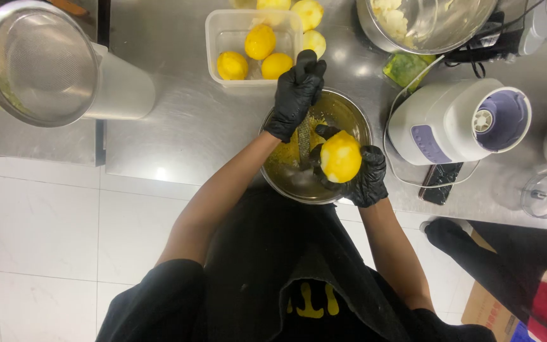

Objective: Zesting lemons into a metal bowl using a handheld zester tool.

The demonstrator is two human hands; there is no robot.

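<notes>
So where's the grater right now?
In the head view, the grater stands near the middle, over the steel bowl. The left hand grips its top and the lemon in the right hand presses against it.

**What stays out of sight**

The left hand (pixel 295 95) covers the grater (pixel 304 142) handle; the lemon (pixel 340 156) in the right hand (pixel 359 174) hides the blade's lower end. Beyond the hands, the top edge cuts off the large bowl (pixel 425 28), and loose lemons (pixel 308 12) behind the tub (pixel 223 28).
</notes>
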